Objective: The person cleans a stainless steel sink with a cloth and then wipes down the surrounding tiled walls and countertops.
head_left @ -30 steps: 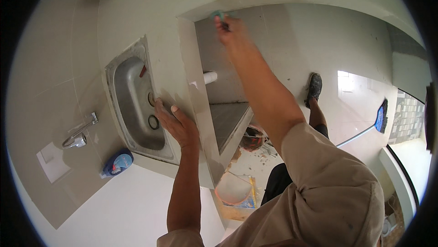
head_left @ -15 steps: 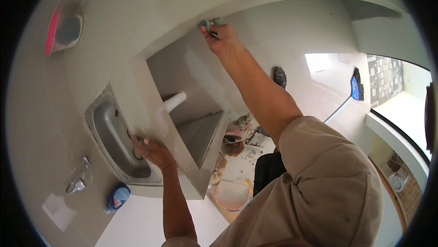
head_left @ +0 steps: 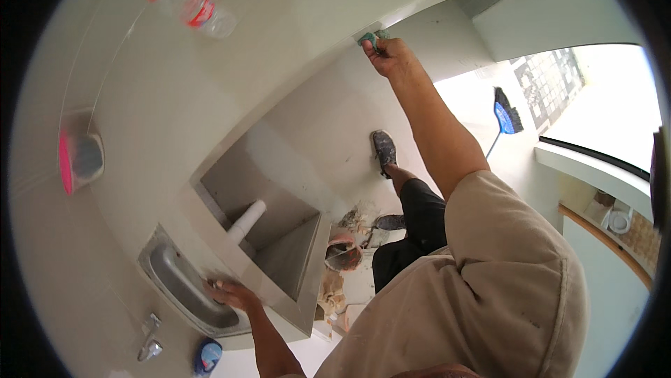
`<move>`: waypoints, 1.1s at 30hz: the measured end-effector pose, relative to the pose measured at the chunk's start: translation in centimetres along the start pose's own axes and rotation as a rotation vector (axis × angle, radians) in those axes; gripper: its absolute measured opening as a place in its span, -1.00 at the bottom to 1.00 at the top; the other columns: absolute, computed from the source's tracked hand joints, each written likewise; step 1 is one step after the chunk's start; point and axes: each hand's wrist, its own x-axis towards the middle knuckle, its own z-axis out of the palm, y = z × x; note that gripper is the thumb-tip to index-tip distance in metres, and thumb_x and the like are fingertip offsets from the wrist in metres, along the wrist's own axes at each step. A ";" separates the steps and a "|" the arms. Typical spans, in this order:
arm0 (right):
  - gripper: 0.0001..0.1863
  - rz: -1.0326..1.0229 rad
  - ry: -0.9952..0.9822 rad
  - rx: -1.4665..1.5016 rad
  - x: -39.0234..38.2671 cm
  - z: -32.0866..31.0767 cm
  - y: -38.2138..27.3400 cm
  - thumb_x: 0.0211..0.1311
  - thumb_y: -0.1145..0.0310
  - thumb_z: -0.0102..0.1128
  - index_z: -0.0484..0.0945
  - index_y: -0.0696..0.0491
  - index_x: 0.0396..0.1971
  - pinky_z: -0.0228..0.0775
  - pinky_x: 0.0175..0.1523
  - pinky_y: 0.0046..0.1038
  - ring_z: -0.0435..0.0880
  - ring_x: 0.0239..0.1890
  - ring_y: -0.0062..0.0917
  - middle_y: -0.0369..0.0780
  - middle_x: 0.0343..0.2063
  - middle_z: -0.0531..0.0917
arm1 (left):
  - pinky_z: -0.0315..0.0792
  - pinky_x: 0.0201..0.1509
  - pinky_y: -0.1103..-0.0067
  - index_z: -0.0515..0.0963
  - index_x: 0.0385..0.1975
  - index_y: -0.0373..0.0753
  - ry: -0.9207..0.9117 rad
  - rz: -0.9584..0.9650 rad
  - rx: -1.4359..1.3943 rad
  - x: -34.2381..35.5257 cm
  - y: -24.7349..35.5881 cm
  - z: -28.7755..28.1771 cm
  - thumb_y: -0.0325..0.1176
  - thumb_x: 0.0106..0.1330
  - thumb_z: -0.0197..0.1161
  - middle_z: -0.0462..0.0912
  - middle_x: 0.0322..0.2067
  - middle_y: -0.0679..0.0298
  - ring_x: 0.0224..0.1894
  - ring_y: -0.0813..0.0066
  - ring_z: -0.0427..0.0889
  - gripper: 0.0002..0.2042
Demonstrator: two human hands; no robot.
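Observation:
My right hand [head_left: 388,55] is closed around a crumpled green scouring pad [head_left: 368,40] and presses it against the front edge of the long pale countertop [head_left: 279,56]. That arm is stretched far forward. My left hand [head_left: 236,295] lies on the counter beside the steel sink [head_left: 180,277], its fingers stretched out at the sink's inner rim and holding nothing. A chrome faucet [head_left: 149,342] and a dark blue bottle [head_left: 207,357] are near the sink's other side.
On the counter, a see-through bottle with a red cap [head_left: 203,15] lies beyond a pink-rimmed tub [head_left: 82,161]. Below are a white pipe [head_left: 248,219], a dirty bucket [head_left: 342,253] and rubble. A blue broom [head_left: 508,118] stands to the right, near an opening.
My right hand has slid the scouring pad farther right along the counter edge. The view has shifted, bringing the red-capped bottle in. My left hand stays by the sink.

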 end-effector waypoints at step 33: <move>-0.86 -0.328 1.346 0.215 -38.9 -80.5 -26.7 0.27 0.55 0.09 0.54 0.29 -0.25 0.65 -0.56 -0.28 0.69 -0.49 -0.18 0.02 -0.32 0.62 | 0.57 -0.04 0.29 0.49 0.08 -0.45 -0.547 -0.069 -0.269 -26.7 12.3 7.6 -0.30 0.49 0.02 0.63 -0.09 -0.06 -0.09 0.03 0.67 -0.65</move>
